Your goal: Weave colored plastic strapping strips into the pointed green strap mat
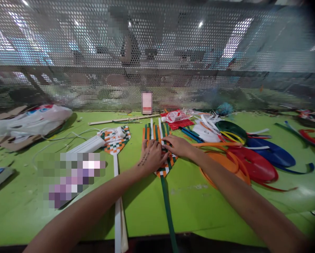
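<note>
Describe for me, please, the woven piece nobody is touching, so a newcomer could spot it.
On the green table, find the left hand, then look left. The woven piece there tapers to a white stem; its neighbour under that hand has a green stem.

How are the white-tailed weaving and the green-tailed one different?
The green-tailed weaving has long loose strips at its far end; the white-tailed weaving shows none. The left hand and right hand touch the green-tailed weaving, not the white-tailed one. Both mix orange, green and white.
</note>
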`<state>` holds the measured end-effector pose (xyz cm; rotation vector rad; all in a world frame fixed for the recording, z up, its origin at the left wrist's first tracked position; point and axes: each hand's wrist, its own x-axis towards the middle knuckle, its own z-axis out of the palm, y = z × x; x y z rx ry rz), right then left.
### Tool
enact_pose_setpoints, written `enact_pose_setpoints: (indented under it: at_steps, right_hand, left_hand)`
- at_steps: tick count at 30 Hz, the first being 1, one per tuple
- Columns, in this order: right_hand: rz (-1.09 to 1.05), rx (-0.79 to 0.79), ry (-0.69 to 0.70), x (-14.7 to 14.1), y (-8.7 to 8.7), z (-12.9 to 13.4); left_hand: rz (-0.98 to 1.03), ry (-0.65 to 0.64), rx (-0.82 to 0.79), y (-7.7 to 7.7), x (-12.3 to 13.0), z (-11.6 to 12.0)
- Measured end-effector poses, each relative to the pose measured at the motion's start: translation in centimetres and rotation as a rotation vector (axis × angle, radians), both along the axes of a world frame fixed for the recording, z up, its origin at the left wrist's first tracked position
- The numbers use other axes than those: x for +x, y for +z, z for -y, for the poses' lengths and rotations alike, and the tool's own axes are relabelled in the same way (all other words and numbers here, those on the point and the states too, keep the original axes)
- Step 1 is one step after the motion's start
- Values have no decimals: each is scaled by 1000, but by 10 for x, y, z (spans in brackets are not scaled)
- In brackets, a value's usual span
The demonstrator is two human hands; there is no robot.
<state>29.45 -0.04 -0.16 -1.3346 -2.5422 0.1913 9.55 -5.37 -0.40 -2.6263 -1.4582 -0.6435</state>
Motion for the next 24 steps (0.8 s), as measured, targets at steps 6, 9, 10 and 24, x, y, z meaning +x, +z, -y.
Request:
enact_pose_setpoints:
  at_steps: [6,9,10,24]
  right_hand:
    - [7,-8,-8,-1,3,0]
    - [12,-15,-8,0,3,-1]
    - [16,-15,-9,1,2,-1]
    - [-213,-35,-88,-5,-3,-14]
  left_hand:
    - [6,0,-7,1,-1,1]
    - [6,4,-20,2,-1,2]
    - [6,5,-25,3,-1,2]
    - [9,7,18,0,-1,0]
